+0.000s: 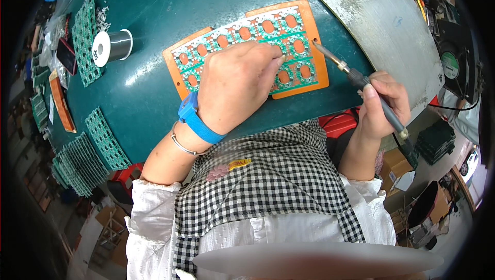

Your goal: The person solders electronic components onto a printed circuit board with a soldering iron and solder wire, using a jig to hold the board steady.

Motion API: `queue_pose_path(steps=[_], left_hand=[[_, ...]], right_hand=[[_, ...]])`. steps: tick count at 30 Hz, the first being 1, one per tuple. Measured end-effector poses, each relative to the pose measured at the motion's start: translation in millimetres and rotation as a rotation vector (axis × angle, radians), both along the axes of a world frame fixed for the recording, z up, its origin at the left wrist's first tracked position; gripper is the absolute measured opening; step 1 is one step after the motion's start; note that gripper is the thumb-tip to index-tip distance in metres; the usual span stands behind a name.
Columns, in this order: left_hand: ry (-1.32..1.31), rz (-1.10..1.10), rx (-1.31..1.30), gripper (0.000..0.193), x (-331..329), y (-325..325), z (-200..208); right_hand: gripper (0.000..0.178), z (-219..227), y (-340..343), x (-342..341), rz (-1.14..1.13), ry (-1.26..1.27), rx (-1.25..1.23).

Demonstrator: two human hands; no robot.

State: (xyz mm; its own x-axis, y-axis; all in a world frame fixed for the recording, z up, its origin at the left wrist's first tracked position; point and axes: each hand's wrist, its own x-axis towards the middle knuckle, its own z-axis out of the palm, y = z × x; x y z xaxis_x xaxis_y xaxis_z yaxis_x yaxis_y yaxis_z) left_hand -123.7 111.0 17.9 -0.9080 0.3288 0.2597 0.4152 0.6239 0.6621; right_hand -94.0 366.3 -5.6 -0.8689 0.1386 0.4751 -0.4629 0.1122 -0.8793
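My left hand [234,76], with a blue band and a bracelet at the wrist, is over a panel of small circuit boards [290,36]. Its thumb and fingertips pinch together close to the boards; whatever they hold is hidden or too small to make out. That panel, green and white with several round openings, rests on an orange holder plate [321,68]. A soldering iron [359,80] is gripped by my right hand [384,104] around its grey handle. Its tip points up and left, near the holder's right edge.
On the left of the green table [165,1] lie a spool of wire [121,46], a long green board panel [85,40] and another panel [106,138]. Stacked panels [80,164] stand at the lower left. A worn grey metal sheet [384,22] covers the right side.
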Motion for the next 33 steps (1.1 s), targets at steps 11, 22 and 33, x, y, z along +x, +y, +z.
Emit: queue_pose_path(steps=[11, 22, 33], left_hand=[[-0.021, 0.015, 0.042, 0.007, 1.2, -0.1, 2.1], [-0.019, 0.038, 0.134, 0.008, 10.6, 2.1, 7.4], [0.05, 0.034, 0.175, 0.006, 16.3, -12.5, 2.7]], right_hand=[[0.018, -0.4, 8.5, -2.5, -0.028, 0.071, -0.013], [0.015, 67.7, 55.5, -110.5, -0.538, 0.174, 0.151], [0.02, 49.3, 65.5, -139.8, -0.439, 0.232, 0.758]])
